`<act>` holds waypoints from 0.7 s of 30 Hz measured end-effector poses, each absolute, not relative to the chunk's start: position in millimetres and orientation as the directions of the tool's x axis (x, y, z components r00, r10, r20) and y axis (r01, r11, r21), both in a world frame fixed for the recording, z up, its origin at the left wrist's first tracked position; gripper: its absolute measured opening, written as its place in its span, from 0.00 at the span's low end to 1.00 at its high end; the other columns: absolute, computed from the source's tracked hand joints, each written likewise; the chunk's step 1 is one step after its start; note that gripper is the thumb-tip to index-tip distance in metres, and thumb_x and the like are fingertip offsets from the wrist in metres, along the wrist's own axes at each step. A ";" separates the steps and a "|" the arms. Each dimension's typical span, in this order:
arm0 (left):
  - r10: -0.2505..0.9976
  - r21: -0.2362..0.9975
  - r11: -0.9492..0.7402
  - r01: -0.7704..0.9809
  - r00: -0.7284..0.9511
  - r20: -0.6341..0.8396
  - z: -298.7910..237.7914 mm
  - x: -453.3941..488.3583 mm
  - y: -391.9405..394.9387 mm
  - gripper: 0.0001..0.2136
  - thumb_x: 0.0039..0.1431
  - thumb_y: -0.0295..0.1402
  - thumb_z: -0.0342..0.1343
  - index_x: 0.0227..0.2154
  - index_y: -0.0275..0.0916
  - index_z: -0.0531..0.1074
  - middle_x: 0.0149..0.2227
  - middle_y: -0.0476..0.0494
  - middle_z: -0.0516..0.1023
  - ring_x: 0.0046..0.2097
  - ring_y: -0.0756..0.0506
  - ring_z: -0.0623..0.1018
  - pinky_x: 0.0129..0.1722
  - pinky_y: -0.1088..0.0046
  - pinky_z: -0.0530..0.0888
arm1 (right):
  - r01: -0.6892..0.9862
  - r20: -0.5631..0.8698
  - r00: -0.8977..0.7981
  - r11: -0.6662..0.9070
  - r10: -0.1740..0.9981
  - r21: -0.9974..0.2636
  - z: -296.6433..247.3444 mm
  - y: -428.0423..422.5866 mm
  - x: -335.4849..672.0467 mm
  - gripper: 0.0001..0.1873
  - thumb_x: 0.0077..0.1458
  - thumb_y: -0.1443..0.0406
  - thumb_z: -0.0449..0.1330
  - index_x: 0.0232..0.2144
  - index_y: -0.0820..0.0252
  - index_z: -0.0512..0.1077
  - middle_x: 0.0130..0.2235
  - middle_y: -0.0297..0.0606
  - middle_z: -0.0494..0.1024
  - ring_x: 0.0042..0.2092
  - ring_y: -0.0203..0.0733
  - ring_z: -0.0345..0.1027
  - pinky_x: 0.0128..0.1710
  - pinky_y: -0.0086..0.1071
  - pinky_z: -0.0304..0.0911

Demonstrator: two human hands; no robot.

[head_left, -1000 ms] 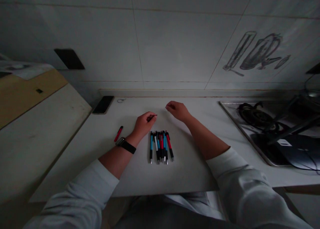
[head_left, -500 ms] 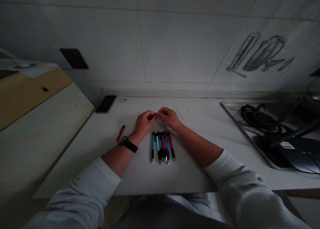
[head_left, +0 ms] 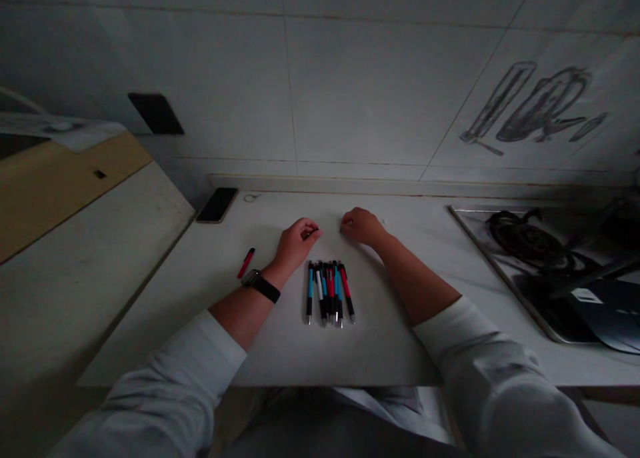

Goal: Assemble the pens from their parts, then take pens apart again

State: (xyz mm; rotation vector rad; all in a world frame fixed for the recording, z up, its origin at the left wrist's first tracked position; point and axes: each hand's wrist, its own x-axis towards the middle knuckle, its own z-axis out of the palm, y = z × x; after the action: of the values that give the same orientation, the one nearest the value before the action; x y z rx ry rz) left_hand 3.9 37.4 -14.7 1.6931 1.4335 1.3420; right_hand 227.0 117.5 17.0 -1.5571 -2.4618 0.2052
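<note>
My left hand (head_left: 299, 240) is closed on a small black piece (head_left: 312, 233) that looks like a pen part; most of it is hidden by the fingers. To its right and apart from it, my right hand (head_left: 363, 226) is held in a pinch low over the counter. A tiny dark tip shows at those fingertips, too small to name. Nearer to me lies a row of several pens (head_left: 330, 291) in blue, white and red with black grips. A short red pen barrel (head_left: 246, 263) with a black end rests left of my left wrist.
On the white counter (head_left: 280, 371), a phone (head_left: 217, 205) and a small ring-like item (head_left: 251, 197) lie near the back left. A stove (head_left: 520, 245) with a dark burner is set in at the right. The tiled wall (head_left: 355, 98) rises behind; a white-sided cabinet (head_left: 100, 225) stands left.
My hands were touching at the fingertips; now they are apart, the right one having moved right. It covers the spot where a thin white stick lay. The view has shifted slightly.
</note>
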 end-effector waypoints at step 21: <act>0.949 0.879 -0.280 0.386 -0.029 0.315 -14.8 4.3 36.8 0.06 0.59 0.35 0.63 0.37 0.40 0.75 0.35 0.47 0.81 0.37 0.47 0.80 0.41 0.70 0.74 | 0.853 0.209 -0.454 0.490 0.866 -0.181 3.3 123.6 231.1 0.12 0.64 0.59 0.60 0.45 0.52 0.81 0.48 0.44 0.80 0.49 0.50 0.70 0.50 0.41 0.58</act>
State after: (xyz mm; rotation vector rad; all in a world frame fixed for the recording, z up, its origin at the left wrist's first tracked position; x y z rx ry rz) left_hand 4.3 36.8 -14.8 1.6926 1.4044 1.3019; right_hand 231.1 123.6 3.3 -1.4591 -2.4655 0.0721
